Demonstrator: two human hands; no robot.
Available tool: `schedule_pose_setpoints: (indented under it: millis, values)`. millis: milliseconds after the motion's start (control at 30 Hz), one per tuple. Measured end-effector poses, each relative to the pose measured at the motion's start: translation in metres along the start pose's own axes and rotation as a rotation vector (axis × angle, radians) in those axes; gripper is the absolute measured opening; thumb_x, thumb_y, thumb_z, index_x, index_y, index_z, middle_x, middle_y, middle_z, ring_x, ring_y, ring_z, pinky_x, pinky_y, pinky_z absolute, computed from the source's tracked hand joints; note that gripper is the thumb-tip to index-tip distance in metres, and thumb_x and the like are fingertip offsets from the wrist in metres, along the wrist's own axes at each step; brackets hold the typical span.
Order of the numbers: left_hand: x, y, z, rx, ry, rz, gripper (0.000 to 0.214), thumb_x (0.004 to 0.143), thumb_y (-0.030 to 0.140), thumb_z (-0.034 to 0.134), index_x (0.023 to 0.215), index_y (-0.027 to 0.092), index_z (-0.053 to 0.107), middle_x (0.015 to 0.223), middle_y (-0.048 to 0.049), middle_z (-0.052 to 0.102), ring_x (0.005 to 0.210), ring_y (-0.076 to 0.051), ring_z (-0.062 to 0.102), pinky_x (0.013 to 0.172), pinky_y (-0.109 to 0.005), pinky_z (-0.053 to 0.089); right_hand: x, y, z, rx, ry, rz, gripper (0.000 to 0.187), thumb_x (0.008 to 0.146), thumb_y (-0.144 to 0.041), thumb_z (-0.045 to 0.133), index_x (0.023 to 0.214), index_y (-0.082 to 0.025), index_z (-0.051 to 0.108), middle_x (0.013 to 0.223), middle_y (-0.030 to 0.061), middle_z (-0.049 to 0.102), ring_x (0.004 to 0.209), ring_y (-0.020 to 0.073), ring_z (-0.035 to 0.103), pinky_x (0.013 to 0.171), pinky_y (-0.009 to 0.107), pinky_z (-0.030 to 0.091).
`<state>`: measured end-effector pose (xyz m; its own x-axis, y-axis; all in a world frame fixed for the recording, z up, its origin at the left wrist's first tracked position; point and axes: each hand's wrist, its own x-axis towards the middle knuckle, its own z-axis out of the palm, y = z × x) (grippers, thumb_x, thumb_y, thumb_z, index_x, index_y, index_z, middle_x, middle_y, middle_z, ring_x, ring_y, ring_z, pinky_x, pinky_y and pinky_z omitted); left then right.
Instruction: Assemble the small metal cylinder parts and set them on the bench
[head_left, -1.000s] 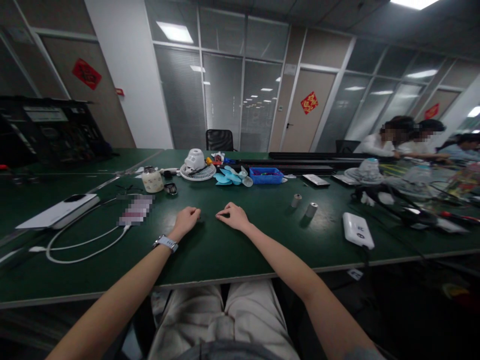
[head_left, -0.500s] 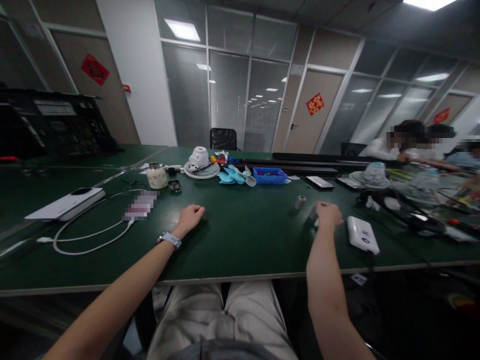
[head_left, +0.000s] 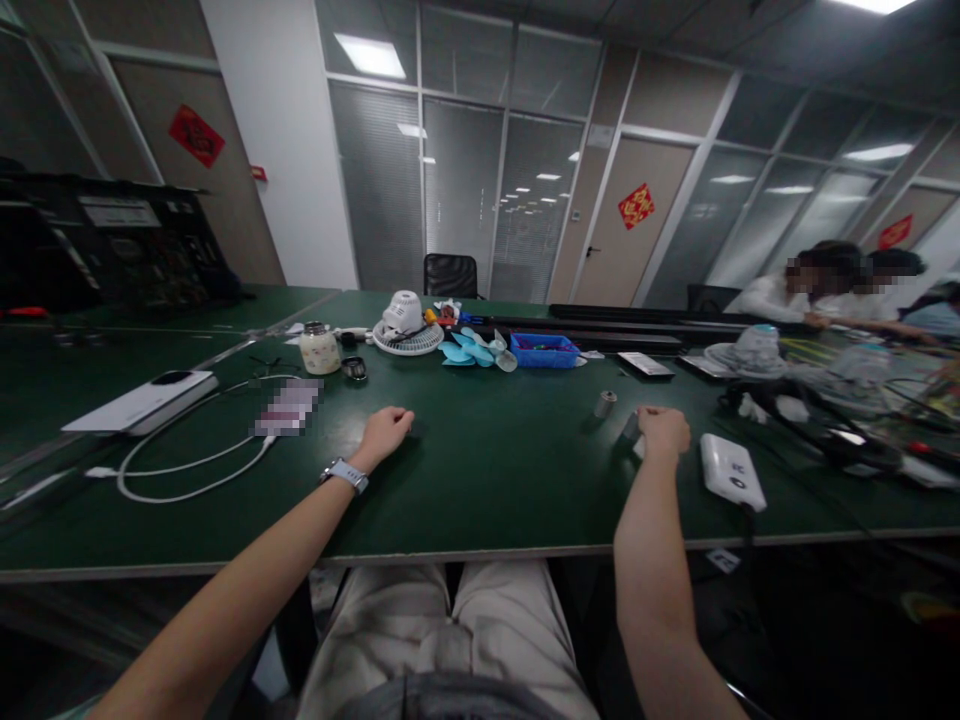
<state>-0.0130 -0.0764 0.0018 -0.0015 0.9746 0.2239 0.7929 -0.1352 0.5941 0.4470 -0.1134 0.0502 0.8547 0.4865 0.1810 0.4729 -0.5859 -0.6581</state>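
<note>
My right hand [head_left: 664, 432] rests on the green table [head_left: 495, 470] at the right, its fingers curled round a small metal cylinder [head_left: 631, 427] that lies tilted beside it. A second metal cylinder [head_left: 604, 403] stands upright just to the left and farther back. A white power bank [head_left: 732, 471] lies right next to the hand on its right. My left hand [head_left: 387, 430], with a watch [head_left: 346, 473] on the wrist, sits near the table's middle as a loose fist with nothing visible in it.
At the back stand a white fan housing [head_left: 405, 325], a light-blue fan blade [head_left: 469, 350], a blue tray [head_left: 544, 350] and a small jar [head_left: 319, 350]. A white box [head_left: 142, 400] and looped white cable [head_left: 187, 470] lie left. Other people sit far right behind cluttered wires.
My right hand has left the table's middle, swung right to the tilted metal cylinder and closed round it. My left hand has stayed in place.
</note>
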Motion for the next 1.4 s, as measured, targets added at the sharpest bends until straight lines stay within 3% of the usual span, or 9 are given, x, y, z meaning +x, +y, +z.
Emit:
schedule_pose_setpoints:
  millis: [167, 500, 600, 700, 833, 967, 1233, 1400]
  values:
    - [0.0, -0.001, 0.001, 0.003, 0.006, 0.012, 0.034, 0.078, 0.039, 0.038, 0.058, 0.019, 0.058, 0.061, -0.0033, 0.061, 0.062, -0.019, 0.056, 0.057, -0.027, 0.034, 0.002, 0.0, 0.002, 0.046, 0.052, 0.032, 0.027, 0.079, -0.028, 0.062, 0.102, -0.021, 0.074, 0.105, 0.0182, 0.068, 0.098, 0.0305, 0.064, 0.08, 0.039, 0.051]
    - [0.002, -0.003, 0.002, 0.016, 0.01, 0.024, 0.034, 0.077, 0.039, 0.037, 0.057, 0.019, 0.057, 0.061, -0.003, 0.061, 0.063, -0.018, 0.055, 0.059, -0.027, 0.034, 0.006, 0.005, 0.007, 0.051, -0.022, 0.036, 0.026, 0.075, -0.028, 0.063, 0.098, -0.022, 0.075, 0.108, 0.0178, 0.066, 0.103, 0.034, 0.06, 0.084, 0.046, 0.047]
    - [0.002, -0.004, 0.003, 0.023, 0.005, 0.021, 0.034, 0.077, 0.039, 0.037, 0.058, 0.019, 0.058, 0.064, -0.0037, 0.062, 0.064, -0.019, 0.056, 0.059, -0.027, 0.034, 0.003, 0.002, 0.013, -0.005, 0.113, -0.023, 0.035, 0.076, -0.035, 0.063, 0.107, -0.021, 0.071, 0.121, 0.0199, 0.058, 0.117, 0.0353, 0.049, 0.093, 0.052, 0.04]
    - [0.003, -0.004, 0.003, 0.02, -0.004, 0.019, 0.035, 0.077, 0.04, 0.037, 0.06, 0.019, 0.059, 0.066, -0.004, 0.064, 0.065, -0.019, 0.057, 0.059, -0.027, 0.035, 0.0, -0.004, 0.026, -0.082, 0.262, -0.17, 0.049, 0.075, -0.049, 0.064, 0.114, -0.021, 0.067, 0.135, 0.0199, 0.045, 0.129, 0.0349, 0.033, 0.102, 0.058, 0.024]
    - [0.001, -0.003, 0.003, 0.022, -0.002, 0.028, 0.035, 0.077, 0.04, 0.037, 0.059, 0.02, 0.059, 0.064, -0.0037, 0.064, 0.064, -0.019, 0.057, 0.058, -0.027, 0.035, 0.002, -0.011, 0.049, -0.203, 0.177, -0.269, 0.059, 0.069, -0.064, 0.064, 0.104, -0.017, 0.071, 0.141, 0.0208, 0.037, 0.134, 0.038, 0.02, 0.105, 0.062, 0.009]
    - [-0.002, 0.0, 0.001, 0.008, -0.009, 0.022, 0.035, 0.077, 0.04, 0.038, 0.059, 0.02, 0.059, 0.061, -0.0032, 0.063, 0.063, -0.019, 0.056, 0.058, -0.027, 0.035, 0.004, -0.013, 0.061, -0.264, 0.138, -0.264, 0.055, 0.069, -0.063, 0.064, 0.097, -0.015, 0.072, 0.141, 0.0215, 0.039, 0.135, 0.0401, 0.017, 0.103, 0.066, 0.008]
    - [-0.001, 0.0, 0.002, 0.025, -0.001, 0.041, 0.036, 0.078, 0.04, 0.037, 0.059, 0.02, 0.06, 0.062, -0.0035, 0.063, 0.063, -0.019, 0.056, 0.058, -0.027, 0.034, -0.012, -0.024, 0.048, -0.345, 0.114, -0.292, 0.06, 0.071, -0.062, 0.061, 0.102, -0.012, 0.072, 0.148, 0.0221, 0.028, 0.136, 0.0417, 0.006, 0.104, 0.066, 0.004]
    - [-0.003, 0.001, 0.003, 0.039, -0.004, 0.08, 0.041, 0.082, 0.042, 0.037, 0.059, 0.019, 0.061, 0.063, -0.0044, 0.062, 0.064, -0.019, 0.056, 0.06, -0.028, 0.035, -0.044, -0.042, 0.051, -0.298, 0.109, -0.517, 0.049, 0.07, -0.057, 0.064, 0.092, -0.015, 0.074, 0.147, 0.0182, 0.032, 0.137, 0.039, 0.007, 0.105, 0.065, 0.001]
